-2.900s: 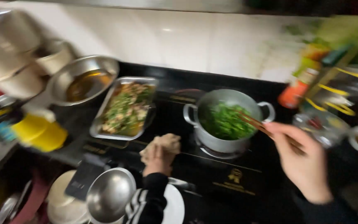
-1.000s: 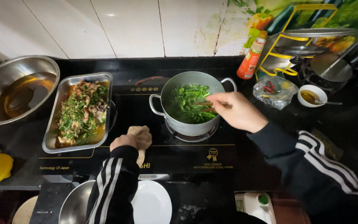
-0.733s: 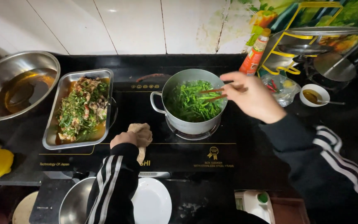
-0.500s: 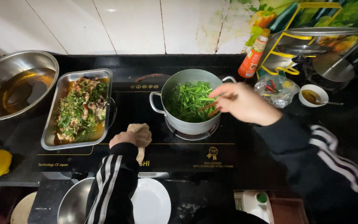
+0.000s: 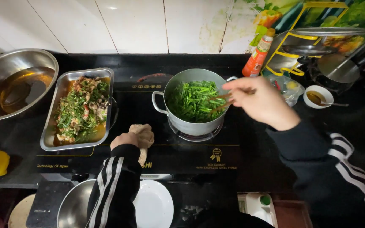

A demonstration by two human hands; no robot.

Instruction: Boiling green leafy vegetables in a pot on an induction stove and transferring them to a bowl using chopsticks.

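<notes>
The steel pot (image 5: 193,105) full of chopped greens (image 5: 191,100) sits on the black cooktop (image 5: 250,147), and the right hand (image 5: 262,102) is right over its rim, fingers pinched shut around a pair of wooden chopsticks (image 5: 219,101) whose tips are down in the greens. Just in front of the pot to its left, the left hand (image 5: 125,139) is balled up tight on a beige rag (image 5: 143,137) resting on the cooktop. Left of the pot there's a metal tray (image 5: 79,109) of herb-topped food, further left a big steel bowl (image 5: 15,86) of brown liquid, and an orange sauce bottle (image 5: 258,54) stands behind the pot to its right.
</notes>
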